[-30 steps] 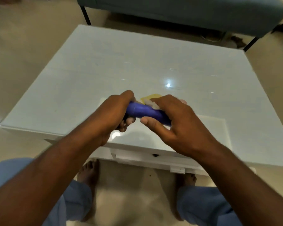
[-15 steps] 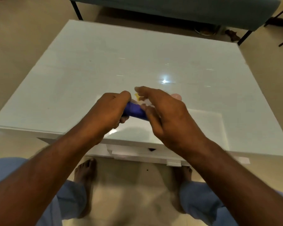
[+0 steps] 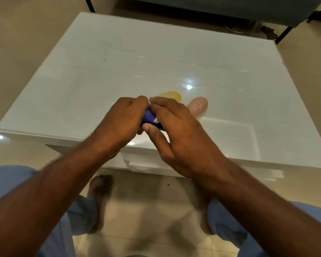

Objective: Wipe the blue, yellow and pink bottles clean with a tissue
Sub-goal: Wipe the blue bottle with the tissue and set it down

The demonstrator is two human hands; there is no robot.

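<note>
1. head view: the left hand point(image 3: 126, 117) is curled around the left end of the blue bottle point(image 3: 150, 117), gripping it just above the near part of the white table point(image 3: 100, 71).
2. the right hand point(image 3: 176, 130) is clamped over the right part of the same blue bottle, fingers arched over the top and thumb pressed on its near side.
3. a small scrap of white tissue point(image 3: 156, 120) shows between the right thumb and the bottle; most of the tissue is hidden under the right hand.
4. only a short stretch of the blue bottle shows between the two hands, lying roughly sideways; both ends are covered.
5. the yellow bottle point(image 3: 170, 96) lies on the table just beyond the hands, its near part hidden behind the right fingers.
6. the pink bottle point(image 3: 197, 105) lies on the table to the right of the yellow one, close beside it, its near end hidden by the right hand; pale crossed lines mark its surface.
7. whether the yellow and pink bottles touch each other cannot be told.
8. the glossy tabletop carries a bright light reflection point(image 3: 189, 87) beyond the pink bottle.
9. below the near table edge are the person's bare feet point(image 3: 100, 191) on the pale floor and light blue trouser legs point(image 3: 78, 219).
10. at the far edge, the dark legs of a sofa point(image 3: 283, 34) stand past the table.
</note>
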